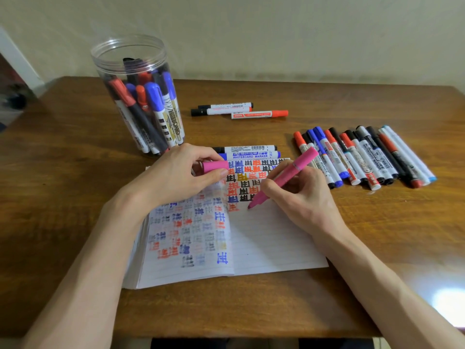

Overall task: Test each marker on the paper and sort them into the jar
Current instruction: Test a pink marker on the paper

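Clear plastic jar (110,61) sits back-left on the table w/ a bunch of whiteboard markers in it, and just in front the left hand (173,177) pinches the pink cap (215,166) btw thumb and fingers at the top of the open notebook (271,238). Testing step imo: uncapped pink marker (284,176) is in the right hand (299,195), pen-style grip, tip right at the lined page, can't tell if it's touching. Next up prob a short stroke, cap back on, reach over to the jar, then the row of markers (364,157) far right.

Pink marker (286,176), seemingly matching cap (215,166)
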`<state>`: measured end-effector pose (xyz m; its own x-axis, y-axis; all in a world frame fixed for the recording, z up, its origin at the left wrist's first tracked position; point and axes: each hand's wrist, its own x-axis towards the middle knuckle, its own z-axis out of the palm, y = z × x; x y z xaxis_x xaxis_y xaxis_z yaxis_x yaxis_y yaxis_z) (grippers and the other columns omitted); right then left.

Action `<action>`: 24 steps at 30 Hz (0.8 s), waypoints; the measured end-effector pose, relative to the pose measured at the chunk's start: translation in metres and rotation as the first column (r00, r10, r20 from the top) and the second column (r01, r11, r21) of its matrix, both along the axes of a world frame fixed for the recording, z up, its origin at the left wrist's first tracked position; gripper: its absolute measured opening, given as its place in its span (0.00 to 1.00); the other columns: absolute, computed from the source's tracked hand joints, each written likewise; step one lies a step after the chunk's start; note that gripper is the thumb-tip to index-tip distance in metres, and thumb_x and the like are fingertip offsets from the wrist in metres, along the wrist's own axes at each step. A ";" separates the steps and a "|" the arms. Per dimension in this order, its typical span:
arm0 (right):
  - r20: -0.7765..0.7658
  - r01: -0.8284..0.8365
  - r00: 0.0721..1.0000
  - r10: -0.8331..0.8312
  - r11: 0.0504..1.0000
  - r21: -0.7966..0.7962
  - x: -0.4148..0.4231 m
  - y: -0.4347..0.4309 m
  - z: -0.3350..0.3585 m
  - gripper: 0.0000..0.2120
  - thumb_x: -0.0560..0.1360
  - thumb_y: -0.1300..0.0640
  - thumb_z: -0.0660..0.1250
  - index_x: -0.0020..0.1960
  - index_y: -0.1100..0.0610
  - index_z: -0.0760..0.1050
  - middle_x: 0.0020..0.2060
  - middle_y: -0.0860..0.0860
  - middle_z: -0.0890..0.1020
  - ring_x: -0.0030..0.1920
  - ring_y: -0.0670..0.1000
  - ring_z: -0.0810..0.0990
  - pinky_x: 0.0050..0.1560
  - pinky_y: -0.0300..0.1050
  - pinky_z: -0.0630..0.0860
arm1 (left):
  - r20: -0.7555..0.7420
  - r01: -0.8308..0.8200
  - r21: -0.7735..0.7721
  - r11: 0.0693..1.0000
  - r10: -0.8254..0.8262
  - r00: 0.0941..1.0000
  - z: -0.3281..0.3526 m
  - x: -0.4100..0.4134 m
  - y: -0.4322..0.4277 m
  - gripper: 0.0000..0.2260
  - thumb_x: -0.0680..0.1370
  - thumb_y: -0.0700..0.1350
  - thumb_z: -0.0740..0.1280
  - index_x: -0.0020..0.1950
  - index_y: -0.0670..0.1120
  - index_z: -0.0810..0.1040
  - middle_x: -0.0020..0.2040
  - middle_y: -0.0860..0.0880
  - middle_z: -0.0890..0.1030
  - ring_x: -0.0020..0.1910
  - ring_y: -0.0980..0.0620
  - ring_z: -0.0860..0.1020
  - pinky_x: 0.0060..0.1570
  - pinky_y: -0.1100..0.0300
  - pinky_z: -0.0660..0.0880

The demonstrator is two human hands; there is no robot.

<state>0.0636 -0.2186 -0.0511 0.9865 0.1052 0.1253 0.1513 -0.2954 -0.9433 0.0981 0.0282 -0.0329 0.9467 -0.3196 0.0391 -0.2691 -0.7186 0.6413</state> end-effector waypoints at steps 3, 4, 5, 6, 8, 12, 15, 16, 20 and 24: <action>-0.003 -0.011 1.000 0.011 0.999 0.044 0.000 -0.001 0.002 0.03 0.77 0.65 0.74 0.44 0.62 0.83 0.38 0.49 0.88 0.40 0.42 0.87 0.37 0.32 0.78 | -0.004 -0.004 -0.008 1.000 0.004 1.000 0.000 0.000 0.000 0.07 0.79 0.57 0.70 0.56 0.60 0.83 0.49 0.63 0.84 0.51 0.63 0.81 0.49 0.58 0.80; -0.004 -0.020 1.000 0.020 0.998 0.056 -0.001 -0.001 0.003 0.03 0.77 0.65 0.74 0.45 0.62 0.83 0.37 0.49 0.88 0.39 0.41 0.86 0.37 0.32 0.78 | -0.008 -0.002 -0.011 1.000 0.002 1.000 0.000 0.000 0.000 0.07 0.79 0.57 0.70 0.55 0.60 0.82 0.49 0.63 0.84 0.51 0.63 0.81 0.49 0.58 0.80; -0.007 -0.033 0.999 0.033 0.998 0.063 -0.001 -0.001 0.004 0.02 0.77 0.65 0.74 0.45 0.62 0.83 0.38 0.48 0.88 0.40 0.41 0.86 0.37 0.32 0.78 | -0.009 -0.001 -0.014 1.000 0.001 1.000 0.000 0.000 0.000 0.06 0.79 0.57 0.70 0.55 0.60 0.82 0.49 0.62 0.84 0.52 0.63 0.81 0.49 0.58 0.80; -0.009 -0.048 0.999 0.049 0.997 0.061 -0.001 -0.001 0.005 0.02 0.77 0.65 0.75 0.45 0.61 0.83 0.39 0.48 0.88 0.41 0.42 0.87 0.38 0.32 0.79 | -0.007 0.001 -0.016 1.000 -0.001 1.000 0.000 0.000 0.000 0.06 0.79 0.57 0.70 0.55 0.60 0.82 0.49 0.62 0.84 0.52 0.63 0.81 0.49 0.57 0.80; -0.003 -0.077 0.997 0.077 0.996 0.032 -0.002 -0.001 0.005 0.02 0.76 0.65 0.75 0.46 0.60 0.84 0.41 0.48 0.88 0.42 0.44 0.87 0.40 0.34 0.80 | -0.003 0.000 -0.014 1.000 0.000 1.000 -0.001 0.000 0.000 0.06 0.79 0.56 0.71 0.55 0.59 0.83 0.49 0.62 0.84 0.51 0.63 0.81 0.49 0.56 0.81; 0.007 -0.097 0.995 0.097 0.995 -0.007 -0.001 -0.002 0.004 0.03 0.75 0.64 0.76 0.46 0.59 0.85 0.40 0.48 0.88 0.39 0.45 0.87 0.39 0.34 0.79 | 0.003 0.001 -0.010 1.000 -0.001 1.000 -0.002 0.001 0.001 0.07 0.79 0.56 0.71 0.56 0.59 0.83 0.49 0.62 0.84 0.51 0.64 0.81 0.48 0.58 0.80; 0.000 -0.102 0.995 0.102 0.995 -0.024 -0.001 -0.002 0.003 0.03 0.74 0.63 0.77 0.46 0.57 0.85 0.40 0.45 0.87 0.40 0.44 0.87 0.39 0.34 0.79 | 0.005 0.006 -0.015 1.000 -0.006 1.000 -0.002 0.002 0.001 0.06 0.79 0.56 0.71 0.55 0.60 0.83 0.48 0.63 0.84 0.50 0.65 0.81 0.47 0.60 0.79; 0.000 -0.104 0.995 0.104 0.994 -0.031 -0.001 -0.002 0.003 0.04 0.74 0.62 0.78 0.46 0.56 0.84 0.40 0.45 0.87 0.41 0.44 0.87 0.39 0.34 0.79 | 0.002 0.006 -0.018 1.000 -0.006 1.000 -0.002 0.002 0.001 0.06 0.79 0.57 0.71 0.55 0.60 0.83 0.48 0.63 0.84 0.50 0.65 0.81 0.47 0.60 0.79; 0.000 -0.099 0.995 0.099 0.995 -0.035 0.000 -0.002 0.002 0.04 0.72 0.62 0.78 0.45 0.57 0.84 0.39 0.47 0.88 0.40 0.46 0.87 0.40 0.35 0.79 | 0.020 0.005 -0.022 1.000 -0.004 1.000 -0.003 0.002 0.002 0.06 0.79 0.56 0.71 0.54 0.59 0.83 0.48 0.63 0.84 0.49 0.64 0.81 0.47 0.60 0.78; -0.016 -0.121 0.993 0.121 0.992 -0.029 -0.001 -0.002 0.004 0.03 0.73 0.63 0.76 0.44 0.56 0.84 0.39 0.47 0.88 0.40 0.44 0.86 0.39 0.35 0.78 | 0.008 0.003 -0.015 1.000 -0.003 1.000 -0.002 0.001 0.001 0.06 0.79 0.56 0.71 0.54 0.60 0.83 0.48 0.63 0.84 0.50 0.65 0.81 0.46 0.61 0.78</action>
